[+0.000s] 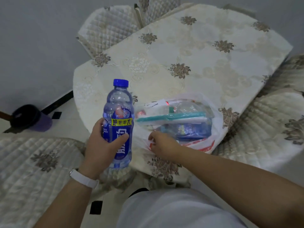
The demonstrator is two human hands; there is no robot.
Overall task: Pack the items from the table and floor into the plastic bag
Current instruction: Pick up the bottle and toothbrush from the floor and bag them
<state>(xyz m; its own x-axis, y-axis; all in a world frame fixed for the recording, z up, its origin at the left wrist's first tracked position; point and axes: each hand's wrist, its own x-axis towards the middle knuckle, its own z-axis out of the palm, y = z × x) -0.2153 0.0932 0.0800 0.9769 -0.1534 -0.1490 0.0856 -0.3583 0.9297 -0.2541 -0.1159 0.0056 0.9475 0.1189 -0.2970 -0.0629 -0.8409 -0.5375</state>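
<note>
My left hand (100, 145) grips a clear drink bottle (119, 112) with a blue cap and blue label, held upright just left of the table's near corner. A thin white plastic bag (215, 129) with red print lies on the table near its front edge. Inside it I see a teal-edged packet (171, 117), blue packets (192, 130) and white paper items. My right hand (162, 144) pinches the bag's near left edge, fingers curled on the plastic.
The table (197, 55) wears a cream cloth with brown flower motifs. Quilted chairs stand at the back left (107, 28), the right (271, 116) and the near left (32, 170). A dark purple bin (31, 119) sits on the tiled floor at left.
</note>
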